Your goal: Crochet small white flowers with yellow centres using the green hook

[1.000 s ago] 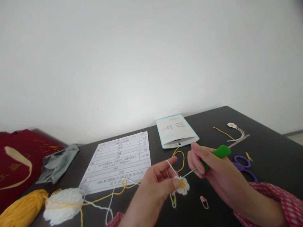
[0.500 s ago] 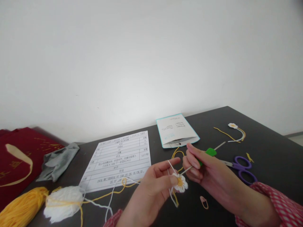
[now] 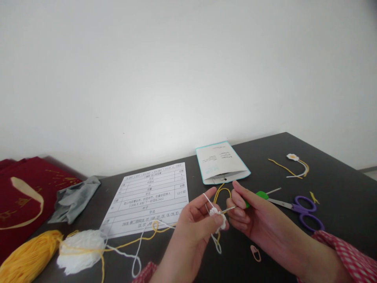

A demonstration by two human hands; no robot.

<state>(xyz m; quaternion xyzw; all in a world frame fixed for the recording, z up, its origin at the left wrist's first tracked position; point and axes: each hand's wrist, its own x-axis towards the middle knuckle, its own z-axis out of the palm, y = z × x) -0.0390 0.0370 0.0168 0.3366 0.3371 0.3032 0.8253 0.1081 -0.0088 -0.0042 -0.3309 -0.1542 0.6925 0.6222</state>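
Observation:
My left hand (image 3: 198, 226) pinches a small white crocheted flower (image 3: 221, 225) between thumb and fingers, and white yarn runs over its raised index finger. The thumb covers much of the flower, so its yellow centre is hidden. Between the thumb and fingers of my right hand (image 3: 250, 216) is a crochet hook (image 3: 228, 210) with a green grip. The hook's metal tip meets the flower's upper edge; whether it passes through a loop I cannot tell. White and yellow yarn tails hang below the flower.
A white yarn ball (image 3: 82, 253), a yellow skein (image 3: 32, 255), a grey cloth (image 3: 75, 200) and a dark red bag (image 3: 23, 196) lie left. Behind are a printed sheet (image 3: 147, 196) and a pouch (image 3: 220, 161). Purple scissors (image 3: 306, 210), a finished flower (image 3: 292, 157) and a pink stitch marker (image 3: 255, 253) lie right.
My left hand has tilted the flower, turning its yellow centre out of sight. The hook has shifted slightly left with my right hand, its tip now at the flower's upper edge.

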